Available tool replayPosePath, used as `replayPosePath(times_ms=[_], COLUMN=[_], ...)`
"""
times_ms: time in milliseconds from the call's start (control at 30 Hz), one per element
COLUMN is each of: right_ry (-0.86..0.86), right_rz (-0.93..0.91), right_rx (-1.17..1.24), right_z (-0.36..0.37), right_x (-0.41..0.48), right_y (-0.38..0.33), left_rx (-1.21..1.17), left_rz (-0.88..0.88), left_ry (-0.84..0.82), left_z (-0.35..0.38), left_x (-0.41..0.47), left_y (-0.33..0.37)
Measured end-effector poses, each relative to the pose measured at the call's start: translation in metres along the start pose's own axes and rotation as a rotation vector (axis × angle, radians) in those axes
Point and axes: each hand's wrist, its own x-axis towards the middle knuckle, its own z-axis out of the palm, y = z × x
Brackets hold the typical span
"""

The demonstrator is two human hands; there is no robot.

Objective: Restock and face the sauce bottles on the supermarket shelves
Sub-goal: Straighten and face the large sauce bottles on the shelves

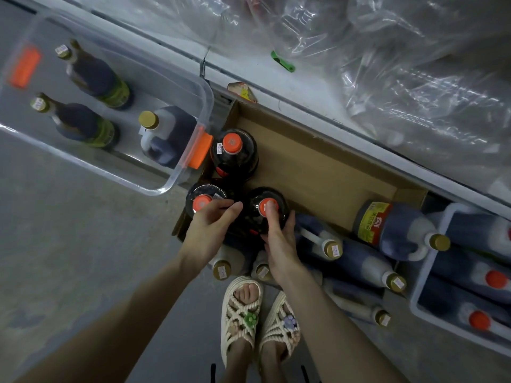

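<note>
Three dark sauce bottles with orange caps stand upright at the left end of an open cardboard box [318, 172] on the floor. My left hand [210, 225] curls over the near-left bottle [203, 200], fingers beside its cap. My right hand [278, 239] grips the near-right bottle [266, 210], thumb on its orange cap and fingers round its side. The third bottle [235, 152] stands free behind them.
A clear plastic tub [204, 111] at the left holds three gold-capped bottles. Several gold-capped jugs [398, 230] lie on the floor at the right, beside a tub [423, 277] of orange-capped ones. Crumpled plastic wrap [401, 64] covers the shelf base. My sandalled feet [260, 316] stand below.
</note>
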Motion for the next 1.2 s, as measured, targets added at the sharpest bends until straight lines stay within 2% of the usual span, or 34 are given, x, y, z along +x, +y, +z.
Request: replayPosePath(times_ms=[133,367,567,767,933,1067,1200], right_ry=[-0.038,0.003,0.012,-0.004,-0.149,-0.274,-0.288], right_rz=[0.021,0.001,-0.064,-0.193,-0.164,-0.295,-0.371], right_rx=[0.189,0.334,0.16,0.054,-0.163,-0.344,-0.46], right_z=[0.0,-0.004,-0.007,-0.019,-0.039,-0.047,-0.053], right_x=[0.005,0.009,-0.013,-0.077,-0.161,-0.249,-0.339], right_y=[0.0,-0.01,-0.035,-0.078,-0.149,-0.217,-0.278], left_rx=[-0.011,-0.037,-0.053,-0.082,0.002,0.067,0.043], left_rz=[-0.007,-0.029,-0.004,0.032,0.086,0.198,0.288], left_ry=[-0.002,-0.016,0.009,-0.047,-0.291,-0.441,-0.523], left_z=[-0.001,-0.004,-0.01,-0.021,-0.032,-0.037,-0.05], left_x=[-0.001,-0.006,-0.022,-0.06,-0.101,-0.146,-0.196], left_y=[0.0,-0.003,0.013,0.067,0.131,0.2,0.267])
